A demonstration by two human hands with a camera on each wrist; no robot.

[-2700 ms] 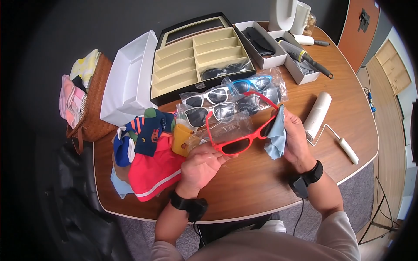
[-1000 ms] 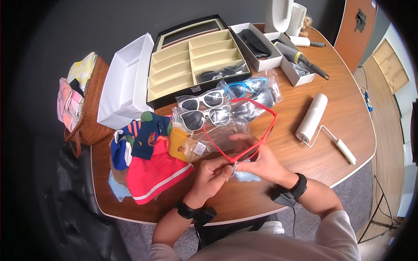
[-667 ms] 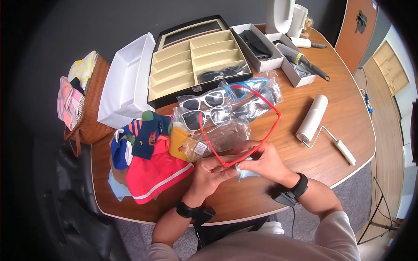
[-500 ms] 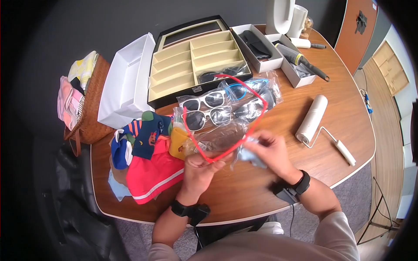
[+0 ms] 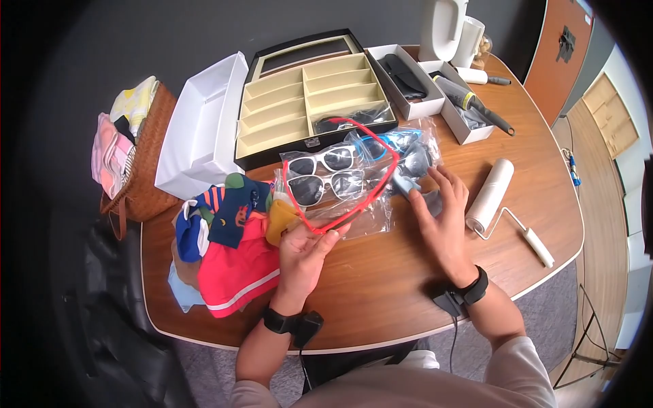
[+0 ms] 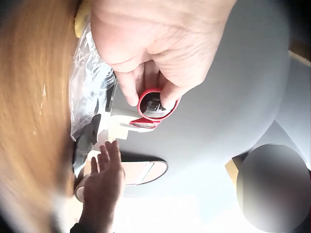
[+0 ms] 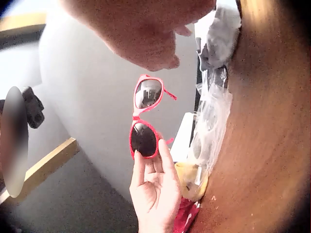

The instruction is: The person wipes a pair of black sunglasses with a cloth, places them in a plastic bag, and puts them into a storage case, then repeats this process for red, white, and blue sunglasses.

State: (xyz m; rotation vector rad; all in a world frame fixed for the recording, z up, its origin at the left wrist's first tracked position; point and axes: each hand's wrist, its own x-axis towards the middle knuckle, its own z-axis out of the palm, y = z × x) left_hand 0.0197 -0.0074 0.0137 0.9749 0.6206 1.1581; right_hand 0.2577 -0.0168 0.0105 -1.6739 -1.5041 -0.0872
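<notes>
My left hand (image 5: 303,258) pinches one end of the red sunglasses (image 5: 373,196), raised over the bagged white sunglasses (image 5: 326,187). In the left wrist view its thumb lies over a dark lens (image 6: 154,105). Both lenses face the right wrist camera, the red bridge (image 7: 136,117) between them. To the right, my right hand (image 5: 445,217) has its fingers spread, apart from the red frame. A light blue-grey cloth (image 5: 406,183) shows by its fingertips; the left wrist view shows no cloth between the fingers of this hand (image 6: 104,182).
Behind the bags stands a compartment case (image 5: 272,143), beside a white box (image 5: 197,129). Socks and red clothing (image 5: 238,275) lie at left, near a wicker basket (image 5: 146,163). A lint roller (image 5: 491,194) lies at right; at the back right are boxes (image 5: 418,109) and a vase (image 5: 439,30).
My right hand has moved away from the red sunglasses, up and to the right, and its fingers have spread. My left hand has shifted slightly up and left with the sunglasses.
</notes>
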